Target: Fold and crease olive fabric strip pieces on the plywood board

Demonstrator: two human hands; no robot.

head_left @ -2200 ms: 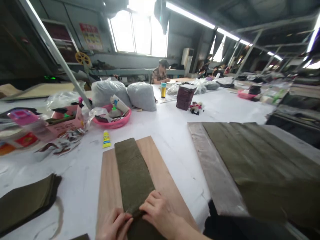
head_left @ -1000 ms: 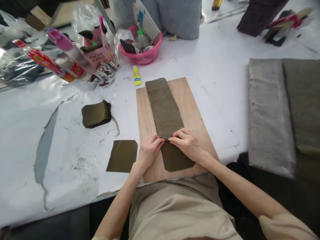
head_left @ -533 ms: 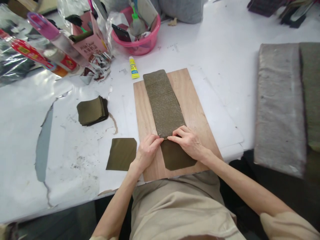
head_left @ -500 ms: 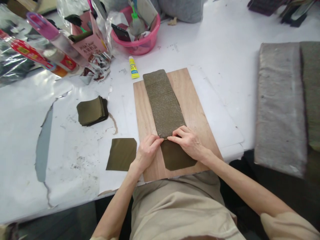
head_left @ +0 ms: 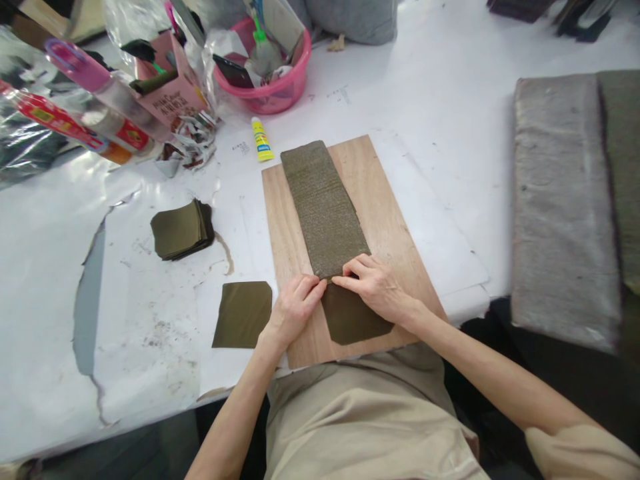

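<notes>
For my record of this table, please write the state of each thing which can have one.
Textured strip, flat
Left hand, fingertips at strip's near end
Right hand, likewise
Fabric piece on board, flat
Wooden board, partly covered
Lone fabric piece, flat
Fabric stack, slightly uneven
Yellow tube, lying down
Pink basket, filled
Pink box, open
White covering, torn

One board (head_left: 395,233) — one tube (head_left: 261,140) — one basin (head_left: 280,100).

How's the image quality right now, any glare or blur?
Head view: bright sheen on the white table cover; plastic bags glint at upper left; right-hand edge looks soft; wide-angle stretch toward the borders; left hand, right hand and board fairly clear.
</notes>
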